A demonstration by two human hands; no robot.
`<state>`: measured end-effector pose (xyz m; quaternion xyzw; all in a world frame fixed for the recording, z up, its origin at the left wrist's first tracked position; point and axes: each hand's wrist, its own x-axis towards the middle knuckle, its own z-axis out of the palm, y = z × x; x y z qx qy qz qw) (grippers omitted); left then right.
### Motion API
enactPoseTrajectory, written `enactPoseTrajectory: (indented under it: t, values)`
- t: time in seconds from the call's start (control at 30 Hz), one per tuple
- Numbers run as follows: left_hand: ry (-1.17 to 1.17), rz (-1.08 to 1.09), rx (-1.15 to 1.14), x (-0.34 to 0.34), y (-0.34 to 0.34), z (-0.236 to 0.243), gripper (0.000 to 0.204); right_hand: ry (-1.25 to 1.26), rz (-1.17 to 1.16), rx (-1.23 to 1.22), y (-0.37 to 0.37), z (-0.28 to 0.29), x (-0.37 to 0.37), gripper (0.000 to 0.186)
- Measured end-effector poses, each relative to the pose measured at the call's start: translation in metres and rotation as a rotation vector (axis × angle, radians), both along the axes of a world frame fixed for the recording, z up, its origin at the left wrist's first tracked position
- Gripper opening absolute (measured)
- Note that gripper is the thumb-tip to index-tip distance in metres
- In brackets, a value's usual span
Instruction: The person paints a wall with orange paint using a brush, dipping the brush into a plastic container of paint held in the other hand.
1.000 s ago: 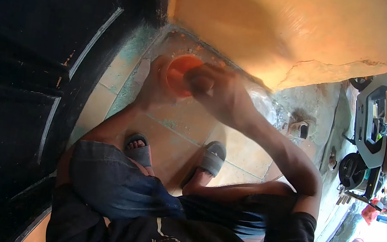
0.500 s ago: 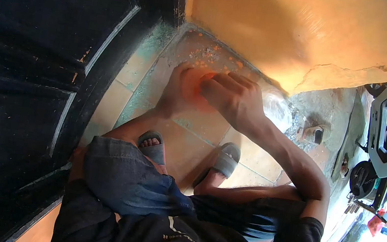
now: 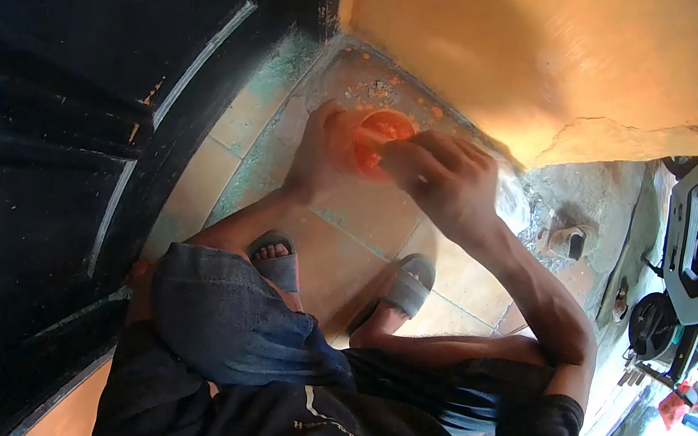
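An orange cup-like container (image 3: 391, 122), its mouth tipped toward me, is held above the tiled floor near the wall corner. My left hand (image 3: 321, 144) is wrapped round its left side, the fingers mostly behind it. At the right of its rim my right hand (image 3: 448, 178) is closed, with the fingertips at the opening. A short pale orange piece seems to reach from those fingertips into the container, too blurred to name. The inside of the container looks bright orange-red.
A dark panelled door (image 3: 72, 90) stands on the left. An orange wall (image 3: 515, 54) with a cracked lower edge rises ahead, and orange spots (image 3: 376, 88) dot the floor beside it. My sandalled feet (image 3: 406, 288) are below my hands. At far right a grey and black machine (image 3: 691, 257) stands outside.
My right hand has moved a little right, away from the container's mouth. The container's opening now shows more, and it has tilted toward me.
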<state>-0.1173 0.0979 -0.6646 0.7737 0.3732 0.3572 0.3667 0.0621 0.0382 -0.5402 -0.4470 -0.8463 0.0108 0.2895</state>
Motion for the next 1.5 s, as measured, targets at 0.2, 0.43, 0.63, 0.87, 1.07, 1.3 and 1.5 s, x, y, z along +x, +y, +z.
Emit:
enactPoseTrajectory:
  t: [0.2, 0.43, 0.63, 0.87, 1.07, 1.3, 1.5]
  values:
    - [-0.18, 0.136, -0.048, -0.009, 0.011, -0.024, 0.093, 0.346, -0.278, -0.092, -0.005, 0.017, 0.007, 0.019]
    - [-0.281, 0.106, -0.049, -0.002, 0.008, -0.026, 0.099, 0.962, -0.493, -0.392, 0.002, -0.017, 0.049, 0.019]
    - [-0.211, 0.058, -0.065, -0.007, 0.009, -0.032, 0.11, 1.11, -0.373, -0.669, 0.009, -0.026, 0.055, 0.028]
    - [-0.249, 0.13, -0.044, -0.005, 0.012, -0.036, 0.104, 1.333, -0.396, -0.706, 0.011, -0.035, 0.054, 0.033]
    - [-0.305, 0.144, -0.009, -0.003, 0.016, -0.047, 0.103, 1.406, -0.376, -0.83, 0.005, -0.055, 0.058, 0.034]
    - [-0.301, 0.101, -0.13, 0.0, 0.007, 0.018, 0.069, 1.356, -0.441, -0.742, -0.001, -0.05, 0.038, 0.031]
    - [-0.366, 0.109, -0.194, -0.002, 0.012, 0.0, 0.067, 1.529, -0.488, -0.841, 0.004, -0.039, 0.026, 0.032]
